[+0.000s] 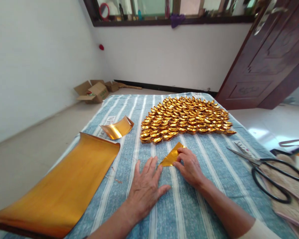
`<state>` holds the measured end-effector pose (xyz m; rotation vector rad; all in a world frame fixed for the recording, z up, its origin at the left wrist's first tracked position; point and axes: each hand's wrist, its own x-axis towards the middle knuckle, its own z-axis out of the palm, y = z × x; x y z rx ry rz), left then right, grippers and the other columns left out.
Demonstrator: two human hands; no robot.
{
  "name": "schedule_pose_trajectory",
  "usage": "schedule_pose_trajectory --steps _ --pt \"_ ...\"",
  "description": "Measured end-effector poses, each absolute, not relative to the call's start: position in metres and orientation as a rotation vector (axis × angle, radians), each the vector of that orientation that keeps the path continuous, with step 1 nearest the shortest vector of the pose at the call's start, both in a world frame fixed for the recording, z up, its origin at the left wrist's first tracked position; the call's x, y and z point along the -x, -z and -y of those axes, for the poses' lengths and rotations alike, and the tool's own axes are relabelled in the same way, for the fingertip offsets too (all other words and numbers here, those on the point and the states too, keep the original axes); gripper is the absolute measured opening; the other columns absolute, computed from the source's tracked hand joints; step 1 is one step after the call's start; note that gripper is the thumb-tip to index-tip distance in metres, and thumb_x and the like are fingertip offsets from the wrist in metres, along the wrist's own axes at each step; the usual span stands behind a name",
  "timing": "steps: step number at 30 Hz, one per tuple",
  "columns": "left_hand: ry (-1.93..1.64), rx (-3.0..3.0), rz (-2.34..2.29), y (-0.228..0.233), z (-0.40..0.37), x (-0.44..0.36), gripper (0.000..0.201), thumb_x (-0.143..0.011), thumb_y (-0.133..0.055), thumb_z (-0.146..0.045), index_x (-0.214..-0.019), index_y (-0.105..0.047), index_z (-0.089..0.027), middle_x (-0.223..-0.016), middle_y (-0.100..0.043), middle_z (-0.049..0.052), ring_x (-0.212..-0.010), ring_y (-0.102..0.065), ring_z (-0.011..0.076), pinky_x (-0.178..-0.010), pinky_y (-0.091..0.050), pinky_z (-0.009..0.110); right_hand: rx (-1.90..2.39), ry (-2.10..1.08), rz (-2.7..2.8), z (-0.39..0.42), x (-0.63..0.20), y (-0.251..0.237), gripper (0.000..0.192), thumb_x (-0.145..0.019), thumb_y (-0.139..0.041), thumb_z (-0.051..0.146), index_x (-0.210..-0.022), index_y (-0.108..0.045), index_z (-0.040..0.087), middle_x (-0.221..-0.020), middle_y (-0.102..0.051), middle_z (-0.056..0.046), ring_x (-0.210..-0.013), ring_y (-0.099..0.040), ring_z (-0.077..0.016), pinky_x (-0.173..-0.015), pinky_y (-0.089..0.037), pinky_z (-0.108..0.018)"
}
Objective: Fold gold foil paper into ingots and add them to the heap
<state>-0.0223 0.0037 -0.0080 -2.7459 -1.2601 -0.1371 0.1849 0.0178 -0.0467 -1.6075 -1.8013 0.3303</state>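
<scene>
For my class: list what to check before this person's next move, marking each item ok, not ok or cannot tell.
1. Right hand holding the triangular gold foil piece: ok.
2. Left hand palm down on the striped tablecloth: ok.
3. Left hand pressing the piece's left corner: cannot tell; it is right beside it.
4. Scissors closed: not ok, blades apart.
5. Large gold foil lying flat: not ok, ends curl up.
6. Folded gold ingots apart from both hands: ok.
</scene>
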Motion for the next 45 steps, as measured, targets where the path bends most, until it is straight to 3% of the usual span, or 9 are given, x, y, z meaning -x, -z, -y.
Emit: schedule_pose_trajectory --steps 13,18,23,29,35,39,45 --pt "0.087 2.715 1.283 0.004 -0.004 0.02 0.046 -0.087 -0.057 -0.046 -0.118 -0.061 -0.012 -0.142 -0.046 0.02 -0.133 -0.039 0.0377 -0.105 -0.028 0.065 1.628 -0.387 1.74 -0.021 -0.186 0.047 0.013 -0.071 -0.071 0.016 -0.068 -0.059 0.019 -0.114 -0.062 -0.009 -0.112 -0.054 -0.0254 -0.097 -0.039 -0.041" --pt "0.011 2.831 1.276 -0.004 -0.005 0.014 0.049 -0.088 -0.058 -0.04 -0.128 -0.054 -0.012 -0.143 -0.047 0.015 -0.137 -0.034 0.0357 -0.108 -0.027 0.063 1.596 -0.406 1.751 -0.022 -0.187 0.048 0.012 -0.07 -0.071 0.013 -0.07 -0.06 0.019 -0.113 -0.062 -0.01 -0.111 -0.054 -0.0261 -0.095 -0.041 -0.041" --pt "-0.069 2.968 1.271 -0.013 -0.012 0.011 0.047 -0.087 -0.06 -0.039 -0.126 -0.054 -0.015 -0.137 -0.053 0.015 -0.133 -0.041 0.0317 -0.109 -0.029 0.058 1.562 -0.408 1.764 -0.023 -0.191 0.049 0.011 -0.07 -0.07 0.011 -0.072 -0.061 0.019 -0.112 -0.062 -0.01 -0.11 -0.054 -0.0255 -0.093 -0.042 -0.04" --pt "0.005 3.019 1.276 -0.022 -0.032 0.005 0.018 -0.088 -0.058 -0.033 -0.095 -0.066 -0.018 -0.106 -0.067 0.006 -0.104 -0.06 0.0243 -0.103 -0.036 0.05 1.528 -0.384 1.805 -0.021 -0.19 0.044 0.01 -0.079 -0.066 0.02 -0.071 -0.061 0.02 -0.105 -0.063 -0.007 -0.104 -0.055 -0.023 -0.09 -0.041 -0.037" --pt "0.14 2.899 1.305 -0.015 -0.046 -0.009 0.021 -0.091 -0.052 -0.025 -0.078 -0.066 -0.016 -0.083 -0.064 0.006 -0.084 -0.059 0.022 -0.087 -0.045 0.042 1.728 -0.166 1.865 -0.018 -0.173 0.036 0.029 -0.075 -0.072 0.044 -0.069 -0.057 0.02 -0.092 -0.061 -0.007 -0.09 -0.055 -0.0247 -0.077 -0.041 -0.037" --pt "0.266 2.882 1.405 -0.007 -0.051 -0.009 0.015 -0.086 -0.058 -0.022 -0.074 -0.064 -0.017 -0.089 -0.062 0.007 -0.088 -0.056 0.0232 -0.083 -0.046 0.04 1.763 -0.191 1.858 -0.018 -0.169 0.035 0.027 -0.074 -0.074 0.041 -0.07 -0.057 0.02 -0.094 -0.061 -0.007 -0.091 -0.055 -0.0255 -0.078 -0.041 -0.037" --pt "0.486 2.925 1.514 0.007 -0.059 0.002 0.015 -0.077 -0.069 -0.022 -0.066 -0.06 -0.018 -0.123 -0.057 0.008 -0.12 -0.046 0.0283 -0.101 -0.038 0.045 1.674 -0.36 1.787 -0.02 -0.178 0.039 0.017 -0.074 -0.072 0.025 -0.068 -0.057 0.02 -0.102 -0.061 -0.006 -0.097 -0.055 -0.0233 -0.085 -0.043 -0.037"
